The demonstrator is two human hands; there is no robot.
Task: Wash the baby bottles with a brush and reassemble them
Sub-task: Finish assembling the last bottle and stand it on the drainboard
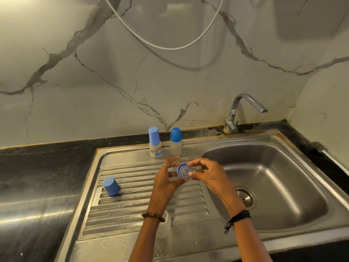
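While our left hand (166, 181) pinches the collar w/ teat (184, 172), right hand (206, 173) fingers clamp its rim over the drainboard (132, 210).

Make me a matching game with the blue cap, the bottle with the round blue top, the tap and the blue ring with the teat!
Things:
1. loose blue cap
2. bottle with the round blue top
3. tap
4. blue ring with the teat

Places:
A. held between both hands
B. alone on the ribbed draining board
C. standing at the back edge of the sink unit, beside the printed bottle
D. mounted behind the sink bowl

Pairs: 1-B, 2-C, 3-D, 4-A
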